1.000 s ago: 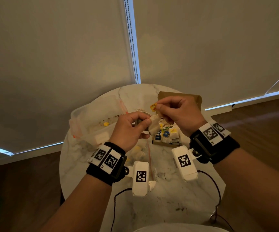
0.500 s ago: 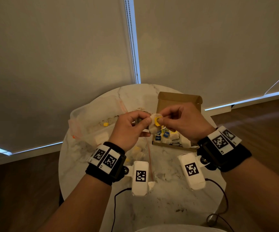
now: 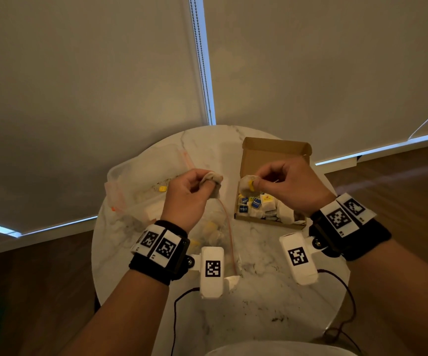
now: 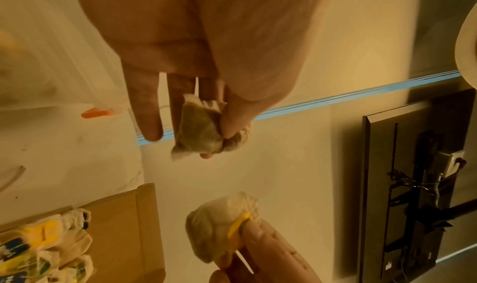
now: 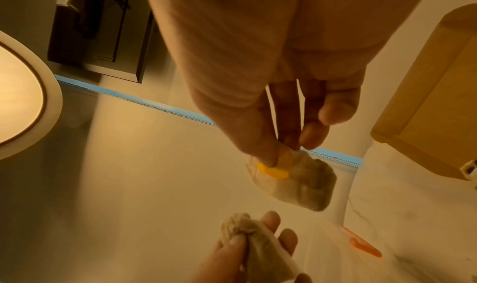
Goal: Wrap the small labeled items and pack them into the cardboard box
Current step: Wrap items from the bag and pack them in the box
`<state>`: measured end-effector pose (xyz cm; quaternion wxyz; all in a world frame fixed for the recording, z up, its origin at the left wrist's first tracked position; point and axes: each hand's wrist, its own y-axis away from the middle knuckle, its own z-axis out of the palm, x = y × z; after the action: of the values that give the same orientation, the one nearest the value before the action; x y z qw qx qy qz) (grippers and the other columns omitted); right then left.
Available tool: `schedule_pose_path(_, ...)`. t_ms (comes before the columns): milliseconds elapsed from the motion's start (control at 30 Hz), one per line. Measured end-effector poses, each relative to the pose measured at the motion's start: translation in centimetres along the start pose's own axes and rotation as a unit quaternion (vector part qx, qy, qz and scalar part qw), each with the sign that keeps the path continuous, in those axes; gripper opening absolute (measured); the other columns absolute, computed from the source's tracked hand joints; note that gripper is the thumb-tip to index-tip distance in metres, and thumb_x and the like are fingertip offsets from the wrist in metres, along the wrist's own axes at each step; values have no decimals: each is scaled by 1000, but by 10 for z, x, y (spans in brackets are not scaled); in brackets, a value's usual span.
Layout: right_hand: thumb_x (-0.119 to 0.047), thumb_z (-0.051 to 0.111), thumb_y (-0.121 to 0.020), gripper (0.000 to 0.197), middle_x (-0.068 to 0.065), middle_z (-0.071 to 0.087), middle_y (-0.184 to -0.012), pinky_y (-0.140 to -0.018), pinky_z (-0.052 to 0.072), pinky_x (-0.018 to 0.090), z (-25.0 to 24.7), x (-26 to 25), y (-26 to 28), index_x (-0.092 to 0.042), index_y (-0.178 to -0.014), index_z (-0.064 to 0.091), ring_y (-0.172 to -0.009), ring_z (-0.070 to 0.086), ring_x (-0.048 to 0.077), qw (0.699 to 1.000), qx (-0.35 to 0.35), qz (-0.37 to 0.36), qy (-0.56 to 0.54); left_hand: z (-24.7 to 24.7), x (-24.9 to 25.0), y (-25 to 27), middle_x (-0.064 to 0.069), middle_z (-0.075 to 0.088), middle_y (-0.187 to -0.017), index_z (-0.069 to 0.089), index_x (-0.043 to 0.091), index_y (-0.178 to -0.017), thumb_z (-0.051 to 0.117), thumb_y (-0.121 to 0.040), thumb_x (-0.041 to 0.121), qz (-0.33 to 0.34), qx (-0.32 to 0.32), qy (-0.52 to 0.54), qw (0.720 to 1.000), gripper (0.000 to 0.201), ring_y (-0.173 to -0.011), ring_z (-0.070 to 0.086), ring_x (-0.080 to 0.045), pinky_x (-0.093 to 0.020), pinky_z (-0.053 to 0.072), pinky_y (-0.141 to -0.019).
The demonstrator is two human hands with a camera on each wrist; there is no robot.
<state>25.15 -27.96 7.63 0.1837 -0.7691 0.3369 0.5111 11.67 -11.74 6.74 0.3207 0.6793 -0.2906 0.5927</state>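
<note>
I've got the R hand pinching a wrapped tea bag w/ yellow tag, L hand pinching another tea bag; next, lower the R one into the cardboard box.

I see both forearms bare, no sleeves. On my left wrist sits a black band carrying two white tags printed with black square codes. A white camera block with its own code juts from it, trailing a dark cable. My right band, tags, block and cable match, with a silver screw.
</note>
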Motion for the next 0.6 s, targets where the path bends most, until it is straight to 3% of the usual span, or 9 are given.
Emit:
schedule_pose_path(67,-17,76,-82,3,-1,73,-82,-72,59,33,1,-6,3,-19,-83,74,-80,69,19,999,-43,-14,-1,2,-1,-3,-1,76,-86,74,18,-89,67,-90,7,0,8,-12,1000,14,-79,70,-9,-19,53,-72)
schedule_pose_path(167,-16,76,-82,5,-3,74,-82,-76,58,27,8,-11,2,-19,-85,76,-81,70,14,996,-77,-45,-24,9,0,-5,0,76,-86,76,19,-86,65,-91,5,-35,-14,16,999,19,-85,71,-14,-31,56,-81)
schedule_pose_path(233,-14,75,-83,7,-2,74,-82,-72,56,22,14,-12,-2,-15,-89,77,-78,70,11,997,-48,-56,-28,14,2,-4,-3,76,-90,76,15,-89,60,-95,6,-58,-52,72,994,19,-88,71,-18,-38,57,-83)
schedule_pose_path(333,-10,75,-83,10,3,73,-80,-64,53,18,20,-10,-7,-7,-92,76,-68,66,7,997,14,-45,-62,16,2,-2,-10,76,-96,77,14,-93,63,-91,21,-57,-87,103,989,15,-92,71,-25,-42,58,-86)
schedule_pose_path(400,-6,76,-81,19,4,69,-76,-62,54,20,21,-8,-10,-7,-100,72,-63,62,7,996,24,-53,-68,16,-3,-5,-10,76,-94,78,21,-90,68,-89,14,-33,-83,58,994,13,-93,71,-30,-49,56,-92)
schedule_pose_path(467,-4,75,-81,28,3,67,-75,-64,54,23,18,-7,-13,-9,-108,69,-63,60,10,998,3,-57,-39,17,-9,-10,-10,76,-90,80,27,-84,69,-89,6,-26,-86,16,996,24,-93,71,-35,-55,54,-92)
schedule_pose_path(533,-6,75,-82,21,4,70,-81,-69,55,26,13,-5,-18,-8,-103,72,-69,64,15,998,-14,-62,4,21,-11,-15,-10,77,-90,79,27,-84,69,-88,4,-29,-94,-3,995,25,-92,72,-34,-54,55,-91)
schedule_pose_path(600,-8,76,-82,13,5,72,-84,-70,57,25,7,-2,-23,-7,-95,75,-75,67,16,998,-5,-68,14,26,-10,-21,-7,77,-90,77,25,-91,68,-89,5,-39,-105,-1,994,22,-88,73,-24,-45,58,-88)
